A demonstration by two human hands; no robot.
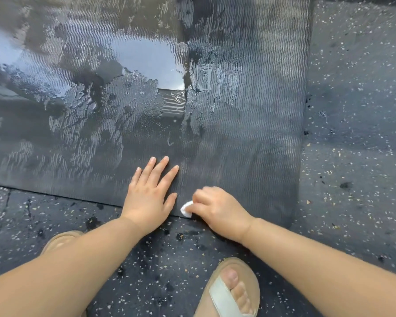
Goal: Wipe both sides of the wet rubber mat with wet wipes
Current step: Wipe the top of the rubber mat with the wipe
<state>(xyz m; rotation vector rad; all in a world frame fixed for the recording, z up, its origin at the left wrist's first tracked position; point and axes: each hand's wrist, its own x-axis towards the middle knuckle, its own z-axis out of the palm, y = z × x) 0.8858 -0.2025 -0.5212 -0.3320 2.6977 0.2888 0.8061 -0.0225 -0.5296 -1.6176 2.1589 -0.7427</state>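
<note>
Rubber mat (238,145) glistens wet on speckled floor (352,110); left hand (146,197) spread flat, right hand (217,209) pinching wipe (186,209).

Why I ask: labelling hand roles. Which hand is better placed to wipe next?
Right. The right hand pinches the wipe at the near edge of the mat; the left hand lies flat on it, holding nothing.
</note>
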